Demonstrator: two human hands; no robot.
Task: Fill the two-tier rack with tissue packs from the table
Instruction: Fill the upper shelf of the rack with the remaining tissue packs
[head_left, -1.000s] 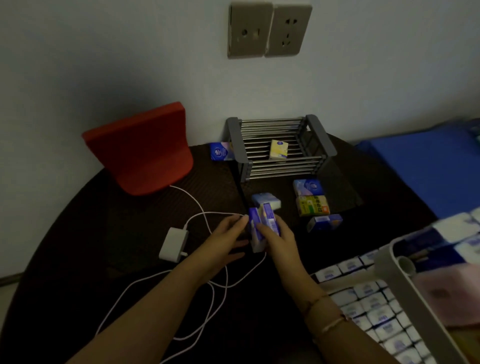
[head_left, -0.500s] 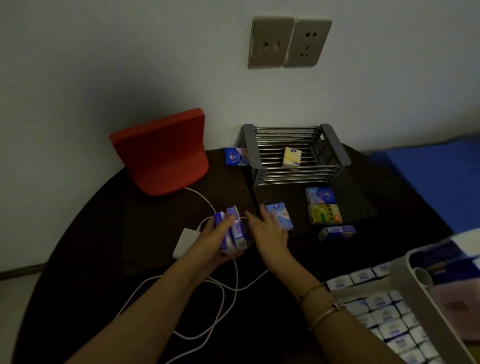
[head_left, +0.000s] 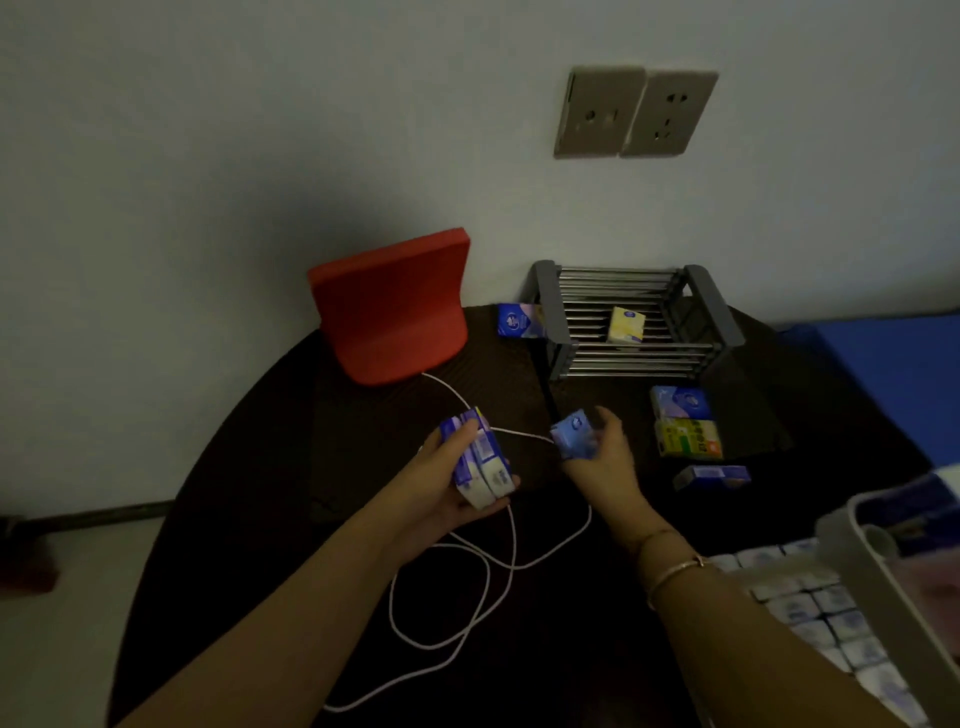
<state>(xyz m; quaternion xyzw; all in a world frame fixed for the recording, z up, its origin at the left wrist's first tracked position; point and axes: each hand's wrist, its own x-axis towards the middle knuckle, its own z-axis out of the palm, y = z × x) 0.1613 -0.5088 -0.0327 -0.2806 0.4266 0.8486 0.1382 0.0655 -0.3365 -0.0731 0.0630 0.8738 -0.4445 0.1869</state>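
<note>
Centrally, the single blue pack (head_left: 573, 435) sits pinched in the right hand (head_left: 597, 457), thumb and fingers curled about it, lifted clear of the table (head_left: 249, 467). The white two-tier rack (head_left: 852, 566) lies to the lower right of that grip, nearer the right hand than the left, so the coming move, by my judgement, is a sweep rightward and back toward the person. The pack's long axis tilts up and to the right (blur hides its exact edges).

The left hand (head_left: 447, 483) clasps a bundle of packs (head_left: 480, 462) on end, fingers wrapped around them; I count two for certain, possibly a third behind.

Loose packs on the table: a blue one (head_left: 679, 402) touching a yellow-green one (head_left: 688, 439) below it, a dark blue one (head_left: 711, 477) just beyond, and another blue one (head_left: 517, 321) beside the grey wire basket (head_left: 550, 312). One pale yellow pack (head_left: 626, 325) rests inside that basket.

The rack's lower tier already holds many white packs (head_left: 810, 608) in rows, too many to count reliably.

Further out: one red stand (head_left: 389, 306), one white cable (head_left: 483, 571) looping under both hands, and two wall sockets (head_left: 636, 111).
</note>
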